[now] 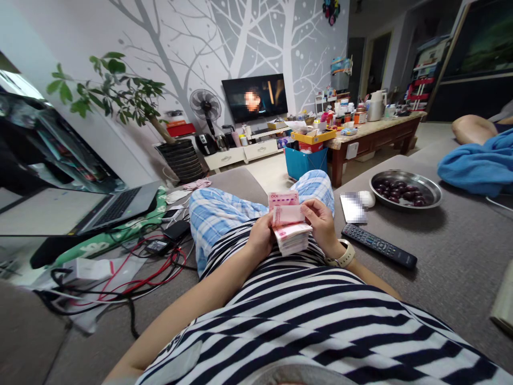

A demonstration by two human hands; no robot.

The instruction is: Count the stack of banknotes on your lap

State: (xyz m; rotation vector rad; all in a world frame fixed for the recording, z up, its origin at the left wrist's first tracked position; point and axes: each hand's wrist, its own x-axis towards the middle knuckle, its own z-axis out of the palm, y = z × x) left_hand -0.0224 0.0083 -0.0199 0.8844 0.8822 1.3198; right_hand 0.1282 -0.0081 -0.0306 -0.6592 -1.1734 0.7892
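A thick stack of pink banknotes (pixel 293 241) is held over my lap, against the striped shirt. My left hand (pixel 261 235) is closed around the stack's left side. With thumb and fingers, my right hand (pixel 320 222) pinches the right edge of a banknote (pixel 287 215) that stands bent up from the stack. Behind it another pink note (pixel 282 199) sticks up, its printed number showing. A pale watch (pixel 342 254) is on my right wrist. The fingers under the stack are mostly hidden.
On the sofa to the right lie a remote control (pixel 379 246), a white mouse (pixel 366 199) and a metal bowl (pixel 430 200) of dark round fruit. Left are tangled cables (pixel 160 278) and a laptop (pixel 116 211). Another person's leg (pixel 473 129) shows at far right.
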